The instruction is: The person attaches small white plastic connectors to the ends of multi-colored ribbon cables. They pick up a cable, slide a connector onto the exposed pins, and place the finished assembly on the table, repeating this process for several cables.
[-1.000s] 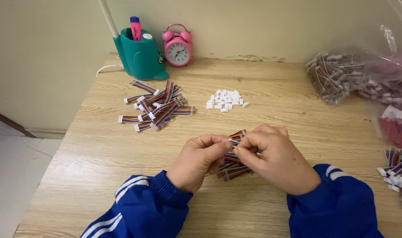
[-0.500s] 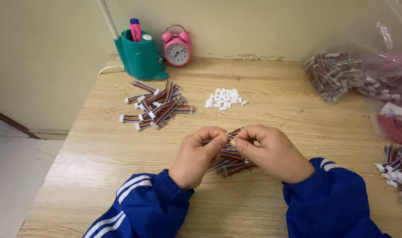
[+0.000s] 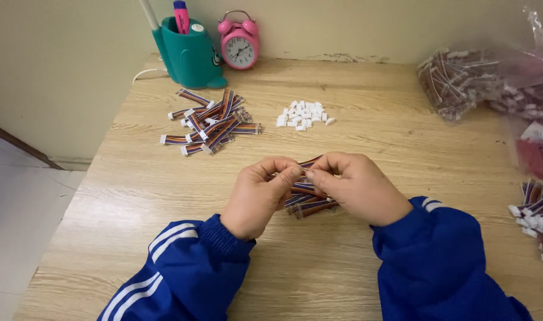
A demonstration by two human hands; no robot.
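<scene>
My left hand [image 3: 261,194] and my right hand [image 3: 356,185] meet over the middle of the wooden table [image 3: 402,131], fingertips pinched together on one short multicoloured ribbon cable [image 3: 308,163]. What sits at the pinch point is hidden by my fingers. Under my hands lies a small bundle of the same cables [image 3: 310,202]. A pile of finished-looking cables with white end plugs [image 3: 209,122] lies to the far left. A heap of small white plastic connectors [image 3: 303,113] sits beyond my hands.
A teal pen holder [image 3: 189,54] with a pink marker and a pink twin-bell alarm clock [image 3: 239,43] stand at the back by the wall. Clear plastic bags of cables [image 3: 479,80] lie at the right. More cables and connectors [image 3: 536,211] sit at the right edge.
Both hands have stayed pinched on the cable and shifted slightly; the fingers have worked at the cable's end. The view has drifted a little.
</scene>
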